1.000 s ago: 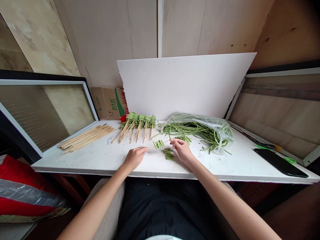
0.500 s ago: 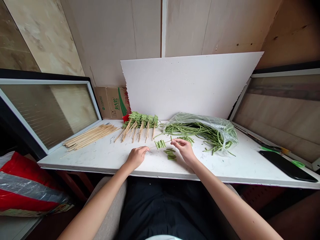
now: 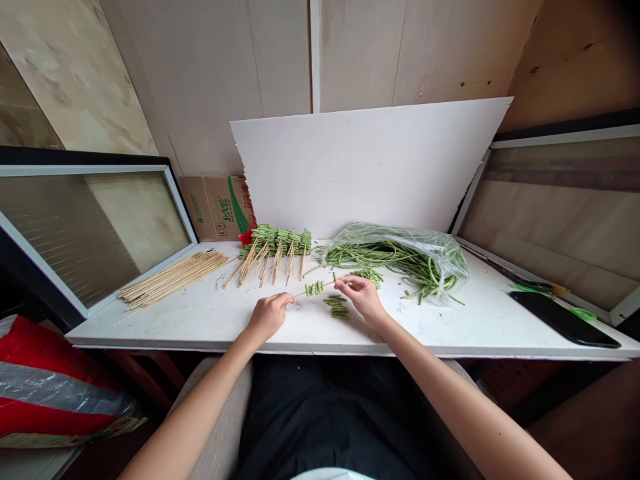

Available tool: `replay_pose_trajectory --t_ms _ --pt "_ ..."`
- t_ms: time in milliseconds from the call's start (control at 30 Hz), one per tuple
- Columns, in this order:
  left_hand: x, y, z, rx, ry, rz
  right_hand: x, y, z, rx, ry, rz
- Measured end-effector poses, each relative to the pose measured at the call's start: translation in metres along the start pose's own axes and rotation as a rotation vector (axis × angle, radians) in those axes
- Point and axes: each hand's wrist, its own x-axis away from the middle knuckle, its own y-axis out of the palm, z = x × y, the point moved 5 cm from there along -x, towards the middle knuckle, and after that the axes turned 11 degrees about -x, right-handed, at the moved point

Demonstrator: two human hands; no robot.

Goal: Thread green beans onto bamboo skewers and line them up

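The skewer (image 3: 305, 291) runs between your hands, just in front of the bean bag (image 3: 400, 257). Your left hand (image 3: 267, 315) pinches its blunt end to steady it; your right hand (image 3: 361, 297) pinches a bean piece (image 3: 335, 277) at the tip. About four pieces (image 3: 315, 288) sit threaded, though blur hinders counting. One loose pile (image 3: 337, 307) waits beside them.

The left hand (image 3: 269, 313) and right hand (image 3: 361, 297) pinch a skewer (image 3: 316, 288) threaded with bean pieces (image 3: 315, 288), cut beans (image 3: 337, 307) lying at the right hand's nine o'clock on the table (image 3: 210, 317).
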Motion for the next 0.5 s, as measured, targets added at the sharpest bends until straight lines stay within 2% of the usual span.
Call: replay_pose_trajectory --t_ms 167,267,500 --pt "0.002 -0.004 0.001 0.037 0.045 0.113 0.001 0.007 0.012 -0.111 0.097 0.106" --pt "0.003 -0.005 0.002 0.047 0.072 0.141 0.004 0.013 0.021 -0.146 0.147 0.142" --pt "0.001 -0.009 0.008 0.034 0.088 0.146 0.01 0.021 0.008 -0.141 0.056 0.094"
